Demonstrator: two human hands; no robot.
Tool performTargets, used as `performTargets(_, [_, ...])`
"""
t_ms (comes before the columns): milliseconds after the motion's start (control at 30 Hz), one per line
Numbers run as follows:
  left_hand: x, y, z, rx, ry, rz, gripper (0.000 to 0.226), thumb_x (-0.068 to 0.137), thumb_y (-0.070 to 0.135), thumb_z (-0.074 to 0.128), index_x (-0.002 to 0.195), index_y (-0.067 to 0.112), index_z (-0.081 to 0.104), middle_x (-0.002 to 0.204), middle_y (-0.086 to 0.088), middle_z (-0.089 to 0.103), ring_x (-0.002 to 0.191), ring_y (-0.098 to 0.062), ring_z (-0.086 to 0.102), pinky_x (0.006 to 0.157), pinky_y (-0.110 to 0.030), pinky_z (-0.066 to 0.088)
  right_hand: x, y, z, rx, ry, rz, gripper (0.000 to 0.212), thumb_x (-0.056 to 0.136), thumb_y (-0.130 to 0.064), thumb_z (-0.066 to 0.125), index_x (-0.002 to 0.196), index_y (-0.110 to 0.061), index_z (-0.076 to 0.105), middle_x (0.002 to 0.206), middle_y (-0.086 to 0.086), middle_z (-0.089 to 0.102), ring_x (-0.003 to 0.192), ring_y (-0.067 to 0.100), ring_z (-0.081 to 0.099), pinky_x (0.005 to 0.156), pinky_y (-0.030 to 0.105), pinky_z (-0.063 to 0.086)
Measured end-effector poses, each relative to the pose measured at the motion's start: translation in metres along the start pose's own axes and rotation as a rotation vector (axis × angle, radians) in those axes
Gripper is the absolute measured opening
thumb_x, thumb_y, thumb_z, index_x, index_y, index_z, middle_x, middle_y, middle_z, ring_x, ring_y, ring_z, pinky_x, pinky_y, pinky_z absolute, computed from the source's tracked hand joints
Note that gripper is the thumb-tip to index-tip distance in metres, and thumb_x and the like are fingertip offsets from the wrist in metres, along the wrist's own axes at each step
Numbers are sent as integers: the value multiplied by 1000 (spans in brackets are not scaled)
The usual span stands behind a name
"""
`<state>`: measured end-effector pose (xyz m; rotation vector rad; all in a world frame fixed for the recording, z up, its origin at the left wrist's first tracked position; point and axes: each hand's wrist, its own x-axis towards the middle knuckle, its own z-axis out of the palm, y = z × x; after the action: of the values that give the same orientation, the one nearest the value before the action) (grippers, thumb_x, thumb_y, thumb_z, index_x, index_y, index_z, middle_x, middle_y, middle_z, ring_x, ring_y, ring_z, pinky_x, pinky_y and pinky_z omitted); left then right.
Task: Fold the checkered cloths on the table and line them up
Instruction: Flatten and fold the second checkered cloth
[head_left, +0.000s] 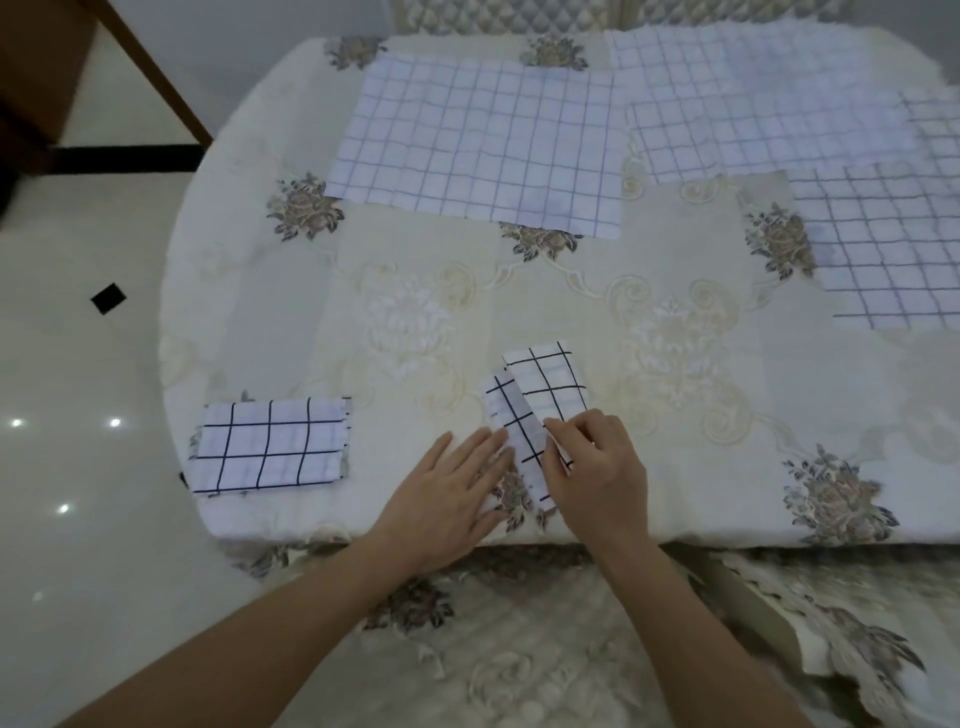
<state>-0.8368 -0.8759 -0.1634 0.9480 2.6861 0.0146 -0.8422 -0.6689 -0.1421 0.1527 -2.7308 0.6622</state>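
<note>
A small white cloth with black checks (540, 395) lies partly folded near the table's front edge, one flap lifted over the other. My right hand (597, 467) pinches its near right edge. My left hand (447, 493) lies flat with straight fingers, pressing on the cloth's left side. A folded checkered cloth (270, 447) rests flat at the front left. Three larger unfolded checkered cloths lie further back: one at centre (478, 145), one at back right (753, 98), one at the right edge (893, 244).
The round table (727, 415) wears a cream floral cover that hangs over the front edge. A glossy white tiled floor (78, 364) lies to the left, with dark wooden furniture (31, 67) at top left.
</note>
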Motion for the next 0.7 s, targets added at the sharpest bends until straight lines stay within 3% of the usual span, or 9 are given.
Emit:
performTargets(200, [3,1,2,-23,33,-35,68,104,57,19,159,18,15,167,-2,4,154,-19,4,122,-51,18,-16,1,13,-38,-16,-87,18,88,-13,62,102,-12,74,86,6,59,77,25,51,62,36,47])
performTargets(433, [11,-4,1,-22,64,-41,66,102,54,27,156,17,30,165,-4,19,152,-21,18,118,-53,27,-27,2,20,-148,-119,-100,25,86,-22,64,110,-16,71,96,5,60,87,25,52,69,38,43])
performTargets(700, [15,-3,0,-79,131,-69,55,101,45,37,150,19,40,162,-1,29,150,-20,25,120,-50,25,-30,1,18,-178,-184,-93,36,76,-21,68,112,-16,70,103,5,61,95,26,54,78,39,43])
